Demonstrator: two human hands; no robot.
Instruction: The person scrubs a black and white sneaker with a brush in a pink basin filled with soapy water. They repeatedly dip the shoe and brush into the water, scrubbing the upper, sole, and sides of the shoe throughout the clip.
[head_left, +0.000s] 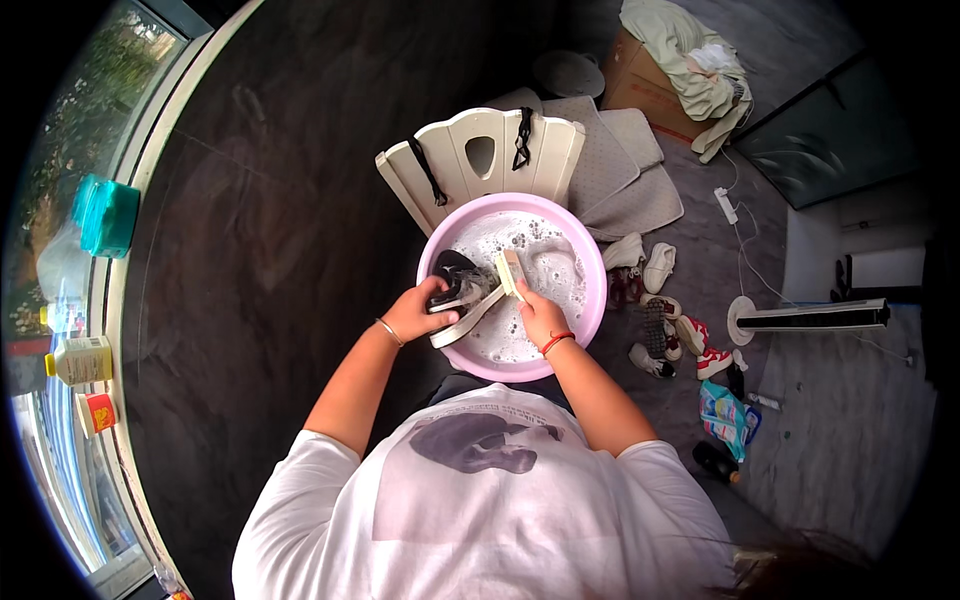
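Observation:
A pink plastic basin (594, 315) holds foamy water (555, 277) in front of my body. My left hand (421, 309) grips a black shoe with a white sole (466, 322) over the basin's left side, tilted, with suds on its upper. In my right hand (541, 316) is a scrubbing brush (511, 271) with a wooden back and pale bristles. The brush is at the shoe's far end, above the suds; whether the bristles touch it is hard to tell. Part of the shoe is hidden behind my left fingers.
Behind the basin stands a cream plastic chair (450, 146) with black shoelaces (523, 139) draped on it. Grey mats (637, 195) lie beyond. Several shoes (691, 334) and a detergent bag (721, 412) are at right, near a tower fan (810, 316). Bottles (82, 360) line the window sill.

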